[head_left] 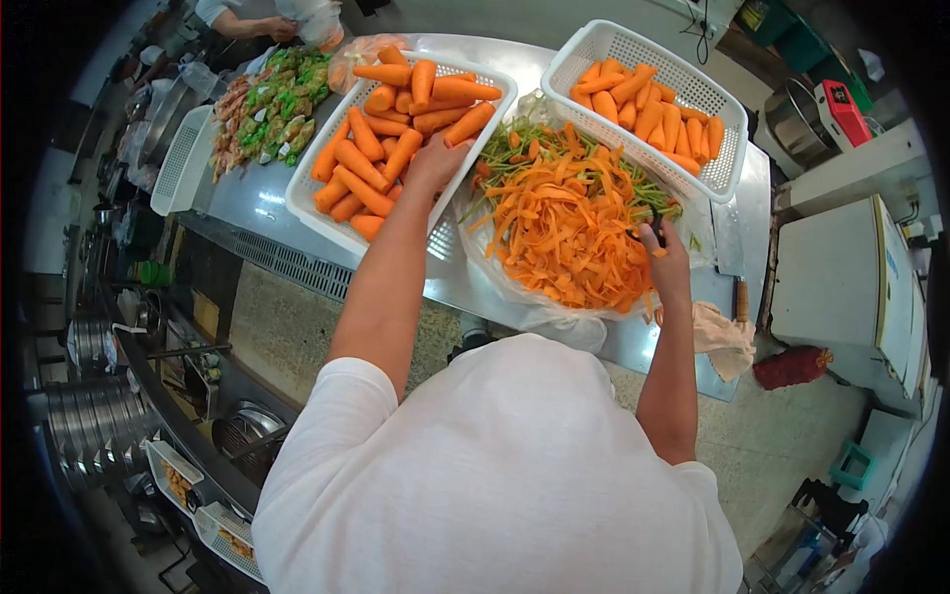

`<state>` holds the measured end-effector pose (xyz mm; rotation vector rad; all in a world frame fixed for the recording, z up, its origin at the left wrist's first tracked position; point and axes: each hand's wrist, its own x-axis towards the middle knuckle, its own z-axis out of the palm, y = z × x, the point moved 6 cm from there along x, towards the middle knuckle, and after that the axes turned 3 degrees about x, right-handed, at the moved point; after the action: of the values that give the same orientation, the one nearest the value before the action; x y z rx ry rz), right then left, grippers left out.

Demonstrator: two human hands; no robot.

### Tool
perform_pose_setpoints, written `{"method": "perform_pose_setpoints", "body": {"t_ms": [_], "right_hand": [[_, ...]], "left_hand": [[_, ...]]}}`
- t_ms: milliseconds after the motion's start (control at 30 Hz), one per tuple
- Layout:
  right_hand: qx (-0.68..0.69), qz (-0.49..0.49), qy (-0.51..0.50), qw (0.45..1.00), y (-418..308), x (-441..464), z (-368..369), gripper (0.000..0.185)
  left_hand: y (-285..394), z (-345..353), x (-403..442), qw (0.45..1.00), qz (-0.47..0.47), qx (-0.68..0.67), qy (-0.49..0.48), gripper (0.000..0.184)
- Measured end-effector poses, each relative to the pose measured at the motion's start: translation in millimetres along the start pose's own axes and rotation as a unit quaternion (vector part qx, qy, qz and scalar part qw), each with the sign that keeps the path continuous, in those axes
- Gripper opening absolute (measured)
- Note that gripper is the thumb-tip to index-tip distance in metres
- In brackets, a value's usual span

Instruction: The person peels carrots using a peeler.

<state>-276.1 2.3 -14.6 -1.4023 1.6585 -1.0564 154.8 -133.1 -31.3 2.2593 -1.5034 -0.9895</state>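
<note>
In the head view, my left hand [435,164] reaches over the near right rim of a white perforated basket [341,238] heaped with whole carrots. Its fingers close at the lower end of a carrot [469,125] near that rim; the fingertips are partly hidden. My right hand [668,261] is wrapped round a black peeler [650,224], at the right side of a large pile of carrot peelings [574,233]. Green stem trimmings [500,158] show along the pile's upper edge. The peelings lie on a clear plastic bag [492,265] spread on the metal table.
A second white basket [727,183] of carrots stands at the far right. Packets with green ties [282,104] lie at the far left, near another person's hand [282,28]. A knife [740,297] and a cloth [720,337] lie at the table's right edge.
</note>
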Motion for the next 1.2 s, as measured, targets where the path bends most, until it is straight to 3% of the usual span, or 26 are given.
{"method": "perform_pose_setpoints", "body": {"t_ms": [67,133,267,367,400,467,533,600,667,700,733,800,833,933,967,1000,1100,1167,1200], "right_hand": [[-0.008,-0.005,0.006,1.0,-13.7,-4.8,5.9,0.043],[0.015,0.015,-0.016,1.0,-28.8,-9.8,8.4,0.042],[0.022,-0.014,-0.001,1.0,-19.3,-14.4,6.2,0.041],[-0.025,0.009,-0.009,1.0,-23.1,-13.7,5.6,0.041],[-0.026,0.007,-0.003,1.0,-27.5,-16.6,4.1,0.04],[-0.026,0.004,0.006,1.0,-27.3,-20.5,-1.4,0.04],[-0.01,-0.035,0.035,0.999,-23.8,-20.3,-7.3,0.04],[-0.006,-0.008,0.033,0.999,-14.5,-26.5,-7.6,0.041],[-0.017,0.003,0.038,0.999,-13.9,-24.1,-11.1,0.041],[-0.042,0.012,0.017,0.999,-13.9,-22.7,-7.7,0.041],[-0.066,0.023,-0.003,0.998,-13.3,-21.8,-5.7,0.041],[-0.043,-0.007,0.001,0.999,-21.1,-20.6,-4.0,0.042],[-0.05,-0.01,-0.009,0.999,-24.8,-20.9,-3.4,0.041],[-0.028,-0.008,-0.016,0.999,-29.0,-21.9,1.0,0.04],[-0.002,-0.009,-0.008,1.0,-29.6,-20.8,-0.6,0.039],[-0.002,-0.007,-0.008,1.0,-30.2,-19.2,-0.9,0.039],[0.024,0.01,0.01,1.0,-30.7,-24.0,5.6,0.036],[0.007,0.013,0.027,1.0,-39.7,-27.4,9.5,0.035],[-0.007,0.012,0.035,0.999,-42.7,-29.5,12.2,0.034]], "left_hand": [[-7.4,6.0,12.4,1.0,0.016,0.005,0.0,0.086],[-12.6,4.3,15.7,1.0,0.021,-0.012,0.003,0.069],[-8.7,3.3,13.6,0.996,-0.02,0.058,-0.065,0.083],[11.2,-7.2,-0.2,0.993,0.033,0.1,-0.058,0.058],[9.0,-8.6,1.6,0.993,0.035,0.101,-0.058,0.058],[0.4,-4.6,4.6,0.988,-0.002,0.057,-0.142,0.056],[-13.8,-3.4,10.4,0.991,0.04,-0.038,-0.123,0.052],[-17.3,-4.5,9.7,0.996,0.026,0.016,-0.08,0.059],[-3.8,-0.2,11.6,0.996,0.07,0.059,0.01,0.064],[-1.7,-1.2,12.0,0.996,0.03,0.083,0.015,0.064],[1.0,-6.5,11.3,0.996,0.031,0.076,0.02,0.064],[-1.4,-5.5,5.1,0.997,-0.005,0.005,-0.08,0.059],[-1.7,-9.2,-1.2,0.995,0.005,-0.057,-0.084,0.054],[-1.3,-36.7,-36.5,0.994,-0.003,-0.025,-0.104,0.053],[-14.5,-30.8,-35.6,0.986,-0.021,-0.108,-0.124,0.046],[-26.9,-27.9,-33.7,0.986,-0.021,-0.107,-0.125,0.046],[-51.5,-32.0,-39.0,0.977,0.058,-0.161,-0.127,0.047],[-42.1,-56.9,-46.3,0.973,0.135,-0.18,-0.044,0.049],[-38.2,-60.3,-50.9,0.973,0.135,-0.182,-0.053,0.049]]}}
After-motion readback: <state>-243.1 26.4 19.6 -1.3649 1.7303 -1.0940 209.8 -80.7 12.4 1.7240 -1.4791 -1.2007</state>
